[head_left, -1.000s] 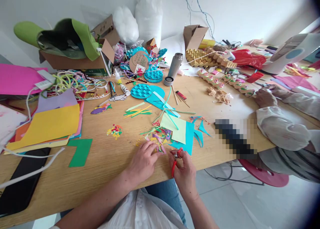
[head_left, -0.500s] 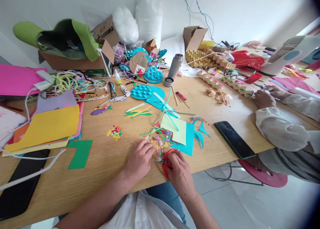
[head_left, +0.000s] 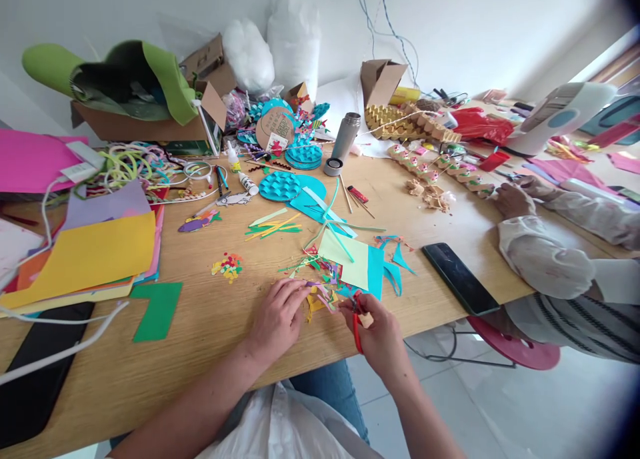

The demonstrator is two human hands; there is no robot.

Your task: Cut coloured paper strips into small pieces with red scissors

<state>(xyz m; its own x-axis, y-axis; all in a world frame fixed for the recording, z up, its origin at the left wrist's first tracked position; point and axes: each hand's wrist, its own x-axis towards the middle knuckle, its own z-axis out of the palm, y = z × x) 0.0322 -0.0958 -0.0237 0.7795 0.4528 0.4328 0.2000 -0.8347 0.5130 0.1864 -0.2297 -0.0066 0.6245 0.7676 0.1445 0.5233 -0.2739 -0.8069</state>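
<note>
My right hand (head_left: 377,329) is closed round the red-handled scissors (head_left: 357,329), just off the right end of a heap of colourful paper scraps (head_left: 323,299). On the heap's left side rests my left hand (head_left: 279,315), its fingers curled together at the scraps, with a purple bit at the fingertips. Beyond the heap a pale green paper sheet (head_left: 355,262) overlaps a blue sheet (head_left: 375,272). Cut blue pieces (head_left: 393,277) lie to their right. A pile of small paper dots (head_left: 227,267) sits left of my hands.
Stacked coloured paper (head_left: 110,245), a green paper piece (head_left: 159,312) and a black phone (head_left: 40,372) lie left. Another phone (head_left: 460,279) lies right, near a co-worker's hand (head_left: 515,202). Farther back stand a grey flask (head_left: 346,139), blue egg-carton pieces (head_left: 280,187) and a cardboard box (head_left: 140,131).
My right hand has moved right with the scissors, which have turned and drawn back from the scraps. My left hand stays at the heap. The view has shifted slightly.
</note>
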